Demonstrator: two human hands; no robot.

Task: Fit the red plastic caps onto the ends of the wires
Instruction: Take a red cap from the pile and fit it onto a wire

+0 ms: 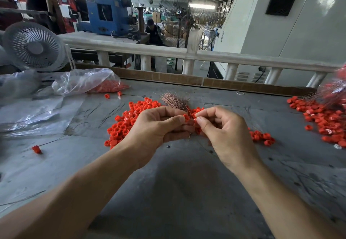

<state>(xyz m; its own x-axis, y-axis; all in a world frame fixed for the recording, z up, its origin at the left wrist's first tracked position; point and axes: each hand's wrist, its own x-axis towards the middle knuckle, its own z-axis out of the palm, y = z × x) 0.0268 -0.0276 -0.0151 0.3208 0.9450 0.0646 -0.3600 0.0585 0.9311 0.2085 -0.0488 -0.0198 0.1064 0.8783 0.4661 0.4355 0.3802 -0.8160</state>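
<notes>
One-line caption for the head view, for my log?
Left hand pinches a red cap beside a wire bundle; right hand meets it above loose caps.

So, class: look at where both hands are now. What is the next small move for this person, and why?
Probably bring the right hand a touch leftward to feed a wire end into the red cap pinched at the left hand fingertips. The cap sits right at the base of the wire bundle, and the right fingertips are already pinched beside it; whether a wire has entered is too small to tell.
</notes>
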